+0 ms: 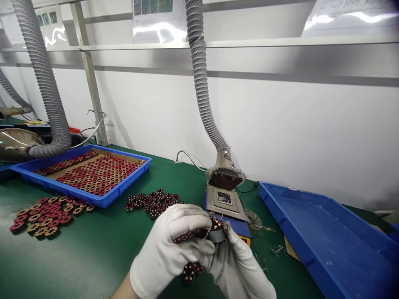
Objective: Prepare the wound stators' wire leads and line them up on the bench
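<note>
Both my hands wear white gloves and meet in front of the small heating unit. My left hand (pixel 168 249) is closed, its thumb and fingers at the left side of a round motor stator (pixel 217 233) with a grey side wall and copper-coloured teeth on top. More small dark stators (pixel 183 237) with red spots show tucked in the palm. My right hand (pixel 240 265) pinches the same stator from the right; some of its fingers are hidden. A thin wire shows by the left fingertips. Just below the hands, several stators (pixel 188 273) lie on the green table.
Stators (pixel 156 201) lie behind my left hand, with a red-and-tan pile (pixel 46 216) farther left. A blue tray (pixel 106 201) holds many more. The heating unit (pixel 229 203) stands under a fume hose (pixel 199 66). A second blue tray (pixel 343 241) tilts at right.
</note>
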A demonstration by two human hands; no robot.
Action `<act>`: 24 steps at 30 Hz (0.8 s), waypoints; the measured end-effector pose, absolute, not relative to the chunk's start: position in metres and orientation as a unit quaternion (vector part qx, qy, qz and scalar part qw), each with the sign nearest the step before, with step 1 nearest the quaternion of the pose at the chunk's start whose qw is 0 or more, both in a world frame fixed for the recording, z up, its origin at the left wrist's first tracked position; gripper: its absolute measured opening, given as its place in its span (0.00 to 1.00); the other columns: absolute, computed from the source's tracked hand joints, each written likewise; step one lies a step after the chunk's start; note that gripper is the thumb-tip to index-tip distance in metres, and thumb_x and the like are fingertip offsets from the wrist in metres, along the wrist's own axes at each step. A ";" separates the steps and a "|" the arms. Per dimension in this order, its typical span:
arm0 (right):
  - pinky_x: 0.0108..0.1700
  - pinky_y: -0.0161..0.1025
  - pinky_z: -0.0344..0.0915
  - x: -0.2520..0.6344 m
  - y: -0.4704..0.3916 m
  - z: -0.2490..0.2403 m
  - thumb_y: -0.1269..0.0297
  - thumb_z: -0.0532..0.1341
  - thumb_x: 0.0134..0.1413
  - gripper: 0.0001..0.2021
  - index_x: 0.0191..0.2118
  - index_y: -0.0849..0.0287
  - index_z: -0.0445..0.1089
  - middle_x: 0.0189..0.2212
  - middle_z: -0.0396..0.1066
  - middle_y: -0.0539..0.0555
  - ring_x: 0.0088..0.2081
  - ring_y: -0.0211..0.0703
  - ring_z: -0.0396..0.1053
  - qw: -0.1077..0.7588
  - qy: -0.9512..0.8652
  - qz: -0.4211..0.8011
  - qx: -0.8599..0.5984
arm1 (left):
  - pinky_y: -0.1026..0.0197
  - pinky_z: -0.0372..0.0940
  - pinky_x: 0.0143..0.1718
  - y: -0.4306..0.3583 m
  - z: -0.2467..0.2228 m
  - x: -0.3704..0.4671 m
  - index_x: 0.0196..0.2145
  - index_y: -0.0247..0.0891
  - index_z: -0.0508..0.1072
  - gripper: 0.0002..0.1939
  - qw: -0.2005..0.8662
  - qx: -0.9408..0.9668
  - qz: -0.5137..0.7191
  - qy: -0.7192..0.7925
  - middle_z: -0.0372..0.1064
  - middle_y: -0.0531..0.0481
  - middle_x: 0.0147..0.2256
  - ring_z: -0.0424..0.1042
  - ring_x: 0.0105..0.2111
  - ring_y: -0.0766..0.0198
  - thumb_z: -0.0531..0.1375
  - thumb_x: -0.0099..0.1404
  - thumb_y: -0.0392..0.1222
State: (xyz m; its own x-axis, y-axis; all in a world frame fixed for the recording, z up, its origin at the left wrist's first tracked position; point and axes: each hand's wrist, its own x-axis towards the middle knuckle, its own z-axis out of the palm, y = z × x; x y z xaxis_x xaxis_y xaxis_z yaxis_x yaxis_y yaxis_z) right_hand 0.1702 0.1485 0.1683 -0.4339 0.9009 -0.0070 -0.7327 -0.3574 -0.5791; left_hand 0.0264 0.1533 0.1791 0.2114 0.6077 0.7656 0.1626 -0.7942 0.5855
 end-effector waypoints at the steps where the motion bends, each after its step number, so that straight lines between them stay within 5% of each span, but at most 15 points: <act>1: 0.38 0.38 0.68 0.169 0.148 0.169 0.60 0.67 0.42 0.11 0.35 0.55 0.73 0.36 0.75 0.52 0.35 0.40 0.72 0.501 -0.267 0.805 -0.174 | 0.59 0.66 0.43 0.154 0.178 0.026 0.38 0.39 0.73 0.08 0.201 0.744 0.581 0.259 0.71 0.45 0.38 0.69 0.40 0.58 0.59 0.58 0.38; 6: 0.34 0.39 0.69 0.164 0.144 0.172 0.64 0.68 0.40 0.15 0.38 0.57 0.71 0.32 0.75 0.53 0.30 0.40 0.72 0.503 -0.298 0.783 -0.213 | 0.63 0.67 0.40 0.155 0.173 0.024 0.28 0.37 0.73 0.05 0.323 0.600 0.668 0.300 0.72 0.48 0.31 0.70 0.38 0.59 0.57 0.58 0.33; 12: 0.41 0.44 0.68 0.157 0.148 0.169 0.64 0.69 0.37 0.16 0.37 0.56 0.71 0.36 0.75 0.54 0.35 0.44 0.72 0.538 -0.299 0.758 -0.215 | 0.64 0.68 0.37 0.153 0.179 0.028 0.34 0.35 0.75 0.13 0.483 0.586 0.577 0.301 0.72 0.46 0.36 0.71 0.37 0.60 0.56 0.51 0.27; 16: 0.43 0.44 0.68 0.158 0.149 0.166 0.66 0.69 0.37 0.15 0.36 0.56 0.71 0.35 0.75 0.54 0.37 0.45 0.72 0.557 -0.302 0.737 -0.236 | 0.67 0.68 0.33 0.156 0.176 0.030 0.25 0.34 0.76 0.09 0.460 0.521 0.662 0.280 0.73 0.47 0.29 0.72 0.30 0.62 0.57 0.47 0.27; 19: 0.40 0.44 0.69 0.160 0.146 0.166 0.65 0.68 0.40 0.15 0.39 0.56 0.71 0.36 0.75 0.54 0.34 0.43 0.73 0.546 -0.306 0.740 -0.245 | 0.66 0.67 0.36 0.154 0.176 0.023 0.28 0.35 0.75 0.09 0.416 0.481 0.708 0.306 0.73 0.48 0.32 0.71 0.33 0.63 0.56 0.51 0.28; 24: 0.36 0.35 0.70 0.156 0.144 0.166 0.66 0.69 0.39 0.15 0.37 0.54 0.72 0.36 0.75 0.51 0.34 0.39 0.72 0.550 -0.276 0.758 -0.217 | 0.62 0.69 0.37 0.152 0.178 0.023 0.34 0.34 0.75 0.14 0.487 0.575 0.574 0.321 0.73 0.46 0.37 0.72 0.36 0.58 0.58 0.49 0.27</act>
